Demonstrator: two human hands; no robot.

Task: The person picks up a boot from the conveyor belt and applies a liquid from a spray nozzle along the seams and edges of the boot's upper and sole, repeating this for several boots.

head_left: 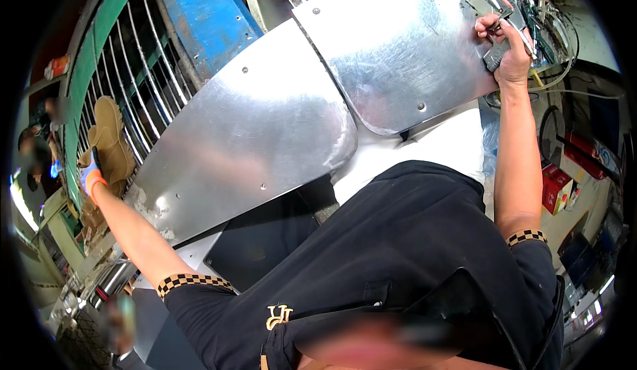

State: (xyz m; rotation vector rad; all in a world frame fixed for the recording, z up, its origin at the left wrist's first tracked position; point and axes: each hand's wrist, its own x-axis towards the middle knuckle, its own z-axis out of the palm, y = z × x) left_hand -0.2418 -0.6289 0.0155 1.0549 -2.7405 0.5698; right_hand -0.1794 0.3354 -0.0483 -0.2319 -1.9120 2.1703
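At the far left, my left hand [91, 175], in a light glove with an orange cuff and dark fingertips, is closed on the edge of a tan boot [114, 146]. The boot has a thick, lugged sole, and part of that hand's fingers is hidden. A second tan boot shape shows close beside it. My bare right hand [509, 50] is raised at the upper right with bent fingers around a slim metal hand tool [526, 41]; its exact kind does not show. Below this hand lies a small dark block [494, 57] on the metal work surface.
Two shiny sheet-metal tabletops [245, 138] with rounded corners meet at a gap before me. A green-framed rack with metal bars [136, 58] and a blue panel [206, 18] stand at upper left. Loose tools [541, 32] crowd the right end; a red box [556, 187] stands lower right.
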